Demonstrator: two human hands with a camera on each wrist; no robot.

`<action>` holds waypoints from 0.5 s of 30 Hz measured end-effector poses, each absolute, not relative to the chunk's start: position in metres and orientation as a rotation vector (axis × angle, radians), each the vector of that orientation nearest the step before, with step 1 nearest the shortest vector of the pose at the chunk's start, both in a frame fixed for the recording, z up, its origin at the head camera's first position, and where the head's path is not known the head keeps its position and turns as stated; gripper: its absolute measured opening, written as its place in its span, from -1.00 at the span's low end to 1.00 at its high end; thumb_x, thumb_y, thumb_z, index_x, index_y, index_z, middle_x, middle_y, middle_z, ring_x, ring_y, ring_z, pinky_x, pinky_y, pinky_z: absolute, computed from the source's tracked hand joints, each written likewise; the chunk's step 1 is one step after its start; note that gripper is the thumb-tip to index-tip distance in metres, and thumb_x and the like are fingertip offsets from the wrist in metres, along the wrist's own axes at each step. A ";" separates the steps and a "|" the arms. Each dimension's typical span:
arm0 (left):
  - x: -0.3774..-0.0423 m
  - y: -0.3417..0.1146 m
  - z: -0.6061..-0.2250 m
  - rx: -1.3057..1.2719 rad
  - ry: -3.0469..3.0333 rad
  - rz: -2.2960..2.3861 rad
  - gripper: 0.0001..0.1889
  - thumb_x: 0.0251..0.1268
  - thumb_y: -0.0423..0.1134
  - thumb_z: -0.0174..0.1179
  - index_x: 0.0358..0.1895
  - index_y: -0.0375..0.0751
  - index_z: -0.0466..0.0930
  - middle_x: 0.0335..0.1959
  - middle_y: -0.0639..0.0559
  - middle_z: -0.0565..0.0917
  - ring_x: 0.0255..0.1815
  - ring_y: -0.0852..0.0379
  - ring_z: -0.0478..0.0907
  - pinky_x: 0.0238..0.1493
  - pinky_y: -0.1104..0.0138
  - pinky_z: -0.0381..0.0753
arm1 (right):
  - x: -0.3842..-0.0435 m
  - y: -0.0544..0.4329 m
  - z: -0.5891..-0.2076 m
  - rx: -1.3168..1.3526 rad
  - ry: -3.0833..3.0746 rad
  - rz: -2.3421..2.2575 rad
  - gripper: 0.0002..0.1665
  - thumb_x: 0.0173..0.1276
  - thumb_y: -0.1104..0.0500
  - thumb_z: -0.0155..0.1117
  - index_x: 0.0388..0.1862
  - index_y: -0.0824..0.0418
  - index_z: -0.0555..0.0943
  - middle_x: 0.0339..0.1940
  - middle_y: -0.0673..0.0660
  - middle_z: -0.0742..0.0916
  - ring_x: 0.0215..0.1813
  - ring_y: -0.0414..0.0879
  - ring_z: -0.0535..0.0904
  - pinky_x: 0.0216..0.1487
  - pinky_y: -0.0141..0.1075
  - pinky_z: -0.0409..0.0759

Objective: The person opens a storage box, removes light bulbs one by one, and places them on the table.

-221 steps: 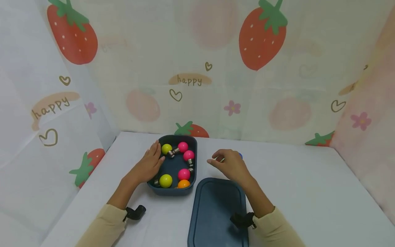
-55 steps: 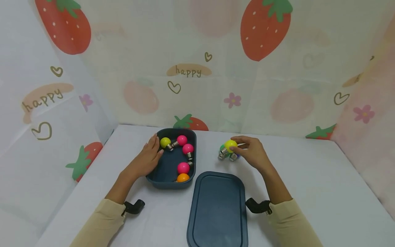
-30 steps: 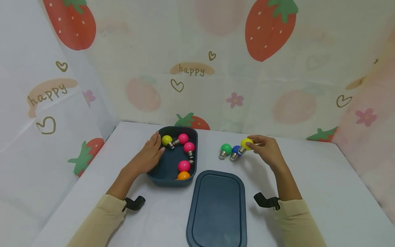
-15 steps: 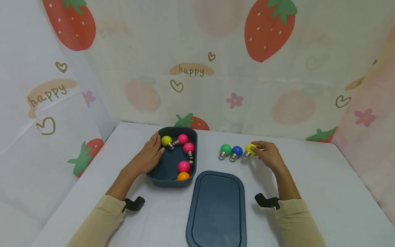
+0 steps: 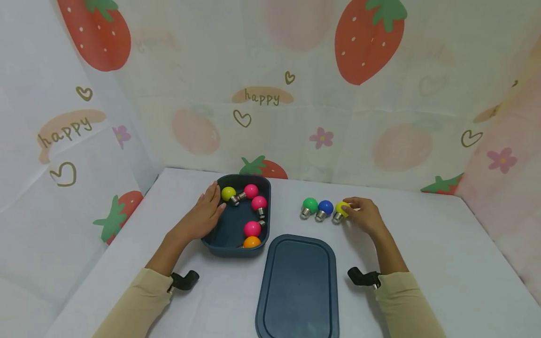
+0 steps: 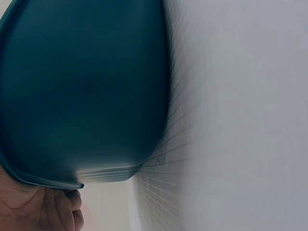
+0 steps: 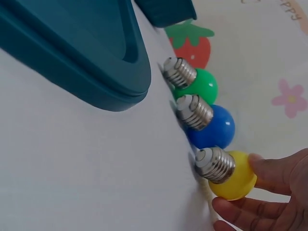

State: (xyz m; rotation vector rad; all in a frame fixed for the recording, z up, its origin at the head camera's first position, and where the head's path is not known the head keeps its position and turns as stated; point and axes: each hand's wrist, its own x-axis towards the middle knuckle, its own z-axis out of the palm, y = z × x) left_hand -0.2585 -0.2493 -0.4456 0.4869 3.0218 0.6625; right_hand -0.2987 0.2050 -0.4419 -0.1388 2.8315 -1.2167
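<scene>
My right hand (image 5: 365, 216) pinches a yellow light bulb (image 7: 236, 179) by its round globe, its metal screw base toward me, at the right end of a short row. Beside it lie a blue light bulb (image 5: 325, 207) and a green light bulb (image 5: 310, 205), bases the same way. My left hand (image 5: 204, 213) rests with straight fingers on the left rim of a dark blue box (image 5: 230, 223). Inside the box are a yellow-green bulb (image 5: 228, 193), several pink bulbs (image 5: 252, 228) and an orange bulb (image 5: 251, 242). In the left wrist view the box's outer wall (image 6: 86, 86) hides most of that hand.
A flat dark blue lid (image 5: 297, 286) lies on the white table (image 5: 405, 244) in front of the row, right of the box. A printed cloth wall (image 5: 359, 117) stands behind the table, with more cloth at both sides.
A yellow bulb left the box's near left corner. My right hand carried it over the green and blue bulbs, then lowered it right of the blue one. The left hand stayed at the rim.
</scene>
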 end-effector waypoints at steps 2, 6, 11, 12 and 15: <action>-0.259 -0.249 -0.445 0.489 3.021 0.666 -0.30 0.73 -0.03 -0.31 0.58 -0.51 -0.26 0.66 -0.31 -0.29 0.66 -0.23 -0.32 0.58 -0.13 -0.21 | -0.300 0.205 -0.444 -0.139 2.830 -1.215 -0.51 0.57 0.12 0.15 0.32 0.39 0.54 0.26 0.52 0.59 0.17 0.30 0.59 0.00 -0.05 0.59; -0.258 -0.249 -0.444 0.492 3.023 0.663 -0.30 0.73 -0.04 -0.30 0.58 -0.51 -0.25 0.66 -0.31 -0.29 0.66 -0.23 -0.31 0.58 -0.13 -0.21 | -0.302 0.204 -0.448 -0.162 2.840 -1.213 -0.51 0.57 0.12 0.16 0.33 0.38 0.54 0.24 0.50 0.60 0.14 0.27 0.63 0.00 -0.03 0.60; -0.258 -0.249 -0.443 0.494 3.020 0.665 -0.30 0.73 -0.06 -0.30 0.58 -0.52 -0.26 0.66 -0.31 -0.29 0.66 -0.23 -0.32 0.58 -0.13 -0.21 | -0.302 0.201 -0.450 -0.168 2.849 -1.208 -0.48 0.55 0.11 0.18 0.34 0.40 0.53 0.22 0.50 0.62 0.11 0.27 0.66 -0.01 -0.03 0.62; -0.258 -0.248 -0.443 0.492 3.018 0.666 -0.30 0.73 -0.06 -0.30 0.58 -0.52 -0.26 0.66 -0.31 -0.29 0.66 -0.23 -0.32 0.58 -0.13 -0.22 | -0.302 0.201 -0.450 -0.167 2.852 -1.206 -0.48 0.55 0.11 0.18 0.34 0.40 0.52 0.22 0.50 0.62 0.12 0.27 0.65 0.00 -0.03 0.62; -0.257 -0.248 -0.443 0.487 3.018 0.662 -0.30 0.73 -0.05 -0.30 0.58 -0.52 -0.25 0.66 -0.31 -0.29 0.66 -0.23 -0.32 0.58 -0.13 -0.22 | -0.302 0.200 -0.450 -0.163 2.859 -1.202 -0.48 0.55 0.11 0.19 0.34 0.40 0.52 0.22 0.50 0.62 0.16 0.30 0.63 0.03 0.00 0.61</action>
